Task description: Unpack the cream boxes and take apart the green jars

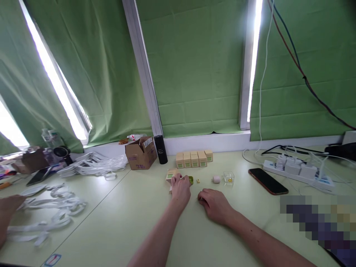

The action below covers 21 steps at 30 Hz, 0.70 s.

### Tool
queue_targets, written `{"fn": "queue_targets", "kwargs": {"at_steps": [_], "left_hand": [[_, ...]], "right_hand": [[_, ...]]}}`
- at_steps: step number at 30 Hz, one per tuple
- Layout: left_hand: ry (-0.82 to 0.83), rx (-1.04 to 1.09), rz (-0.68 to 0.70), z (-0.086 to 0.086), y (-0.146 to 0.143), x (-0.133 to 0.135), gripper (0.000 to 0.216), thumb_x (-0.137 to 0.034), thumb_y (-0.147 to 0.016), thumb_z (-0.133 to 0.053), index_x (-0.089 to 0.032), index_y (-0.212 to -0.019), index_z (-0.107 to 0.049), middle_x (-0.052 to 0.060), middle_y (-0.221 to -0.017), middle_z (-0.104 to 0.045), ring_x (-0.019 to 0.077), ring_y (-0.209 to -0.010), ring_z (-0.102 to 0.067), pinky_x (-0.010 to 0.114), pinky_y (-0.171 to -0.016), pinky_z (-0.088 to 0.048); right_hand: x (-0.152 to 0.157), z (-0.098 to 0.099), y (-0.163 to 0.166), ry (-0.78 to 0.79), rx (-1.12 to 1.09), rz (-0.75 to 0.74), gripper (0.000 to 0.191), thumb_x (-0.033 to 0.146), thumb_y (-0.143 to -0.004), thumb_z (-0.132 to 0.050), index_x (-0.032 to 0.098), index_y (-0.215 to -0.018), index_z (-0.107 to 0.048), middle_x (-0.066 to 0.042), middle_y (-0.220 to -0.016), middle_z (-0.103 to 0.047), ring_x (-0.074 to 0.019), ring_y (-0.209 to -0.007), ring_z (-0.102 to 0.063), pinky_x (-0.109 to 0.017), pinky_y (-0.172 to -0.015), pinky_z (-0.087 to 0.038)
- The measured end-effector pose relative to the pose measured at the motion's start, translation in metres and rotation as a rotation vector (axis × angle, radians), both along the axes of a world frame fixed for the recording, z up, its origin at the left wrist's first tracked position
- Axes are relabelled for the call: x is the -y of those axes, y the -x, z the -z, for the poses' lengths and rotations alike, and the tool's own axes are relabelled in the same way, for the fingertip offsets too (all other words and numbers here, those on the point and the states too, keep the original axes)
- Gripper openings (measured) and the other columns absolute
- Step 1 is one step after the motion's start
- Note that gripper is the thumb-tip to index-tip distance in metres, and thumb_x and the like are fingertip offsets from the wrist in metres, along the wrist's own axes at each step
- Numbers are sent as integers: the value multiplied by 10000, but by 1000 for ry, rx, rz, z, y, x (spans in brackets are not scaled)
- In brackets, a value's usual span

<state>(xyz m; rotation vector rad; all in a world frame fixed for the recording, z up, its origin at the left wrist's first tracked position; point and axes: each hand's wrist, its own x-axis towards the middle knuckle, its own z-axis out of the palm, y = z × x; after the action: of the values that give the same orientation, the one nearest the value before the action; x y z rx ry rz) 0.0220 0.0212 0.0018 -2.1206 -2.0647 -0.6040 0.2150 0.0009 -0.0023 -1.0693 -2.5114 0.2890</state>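
My left hand rests on the table with its fingers bent and close together. It touches a small tan box with a green label, and a pale flap shows below that box. Just right of those fingertips lies a small olive-green container. What the left fingers grip is hidden. My right hand lies closed on the table, thumb and fingers curled in; anything inside cannot be made out. Beyond it are a tiny yellow piece, a pale pink cylinder and a clear case with something yellow inside.
Several tan boxes line the back, near a black bottle and a cardboard carton. Rightward lie a phone and a power strip. White straps and another person's hand are at left.
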Motion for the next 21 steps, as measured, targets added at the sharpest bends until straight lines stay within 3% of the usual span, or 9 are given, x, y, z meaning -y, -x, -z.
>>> {"fn": "queue_targets", "kwargs": {"at_steps": [18, 21], "left_hand": [[17, -35, -29, -4, -4, 4, 219, -80, -905, -500, -185, -1060, -614, 200, -1019, -752, 381, -1313, -473, 499, -1021, -275], [-2, -24, -32, -6, -4, 6, 229, -97, -918, -500, -181, -1109, -595, 208, -1107, -744, 385, -1360, -432, 525, -1039, -263]], "right_hand": [[0, -1, 0, -6, -2, -3, 183, 166, -948, -542, 231, -999, -706, -36, -1025, -747, -201, -958, -690, -279, -800, -422], [0, 0, 0, -5, -2, -1, 190, 164, -950, -539, 233, -1001, -708, -37, -1023, -749, -202, -961, -692, -279, -804, -425]]}}
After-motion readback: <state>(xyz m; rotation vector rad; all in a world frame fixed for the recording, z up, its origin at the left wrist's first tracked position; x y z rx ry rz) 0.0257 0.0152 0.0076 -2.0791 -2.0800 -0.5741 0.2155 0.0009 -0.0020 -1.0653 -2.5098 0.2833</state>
